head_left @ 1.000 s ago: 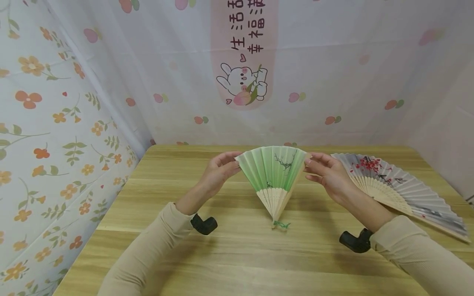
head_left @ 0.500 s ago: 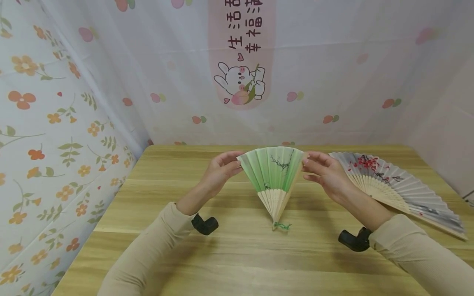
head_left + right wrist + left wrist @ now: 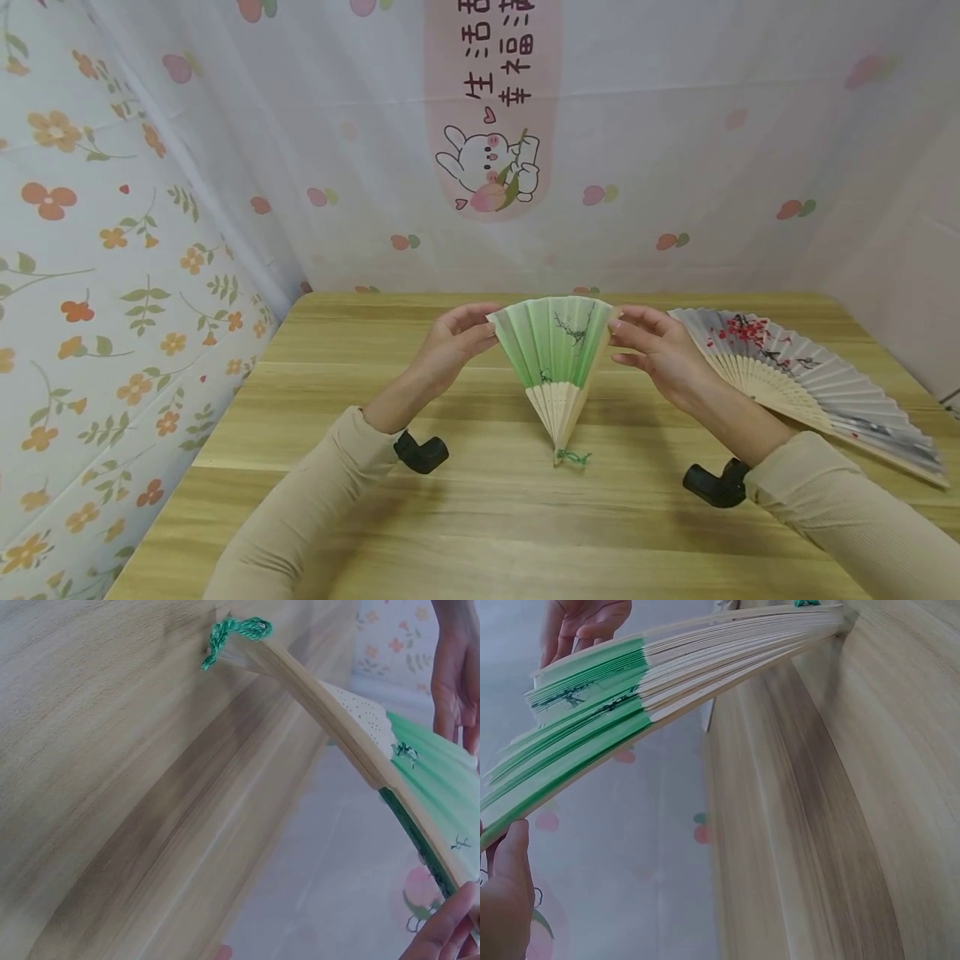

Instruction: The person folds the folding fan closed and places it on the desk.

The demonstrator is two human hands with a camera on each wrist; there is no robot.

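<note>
A green folding fan, partly spread, stands with its pivot end low near the table and its leaf upward. Dark branches are printed on the leaf, and a green cord hangs at the pivot. My left hand pinches the leaf's left edge between thumb and fingers. At the opposite edge, my right hand pinches the outer rib. In the left wrist view, the fan's pleats show bunched from the side. The right wrist view shows a pale wooden guard rib running to the right fingertips.
A grey fan with red blossoms lies spread on the wooden table, at the right behind my right forearm. Patterned curtains hang behind and to the left. Black wrist mounts jut inward from both sleeves.
My hands have come slightly closer together, and the green fan's spread has narrowed a little. The grey fan stays in place.
</note>
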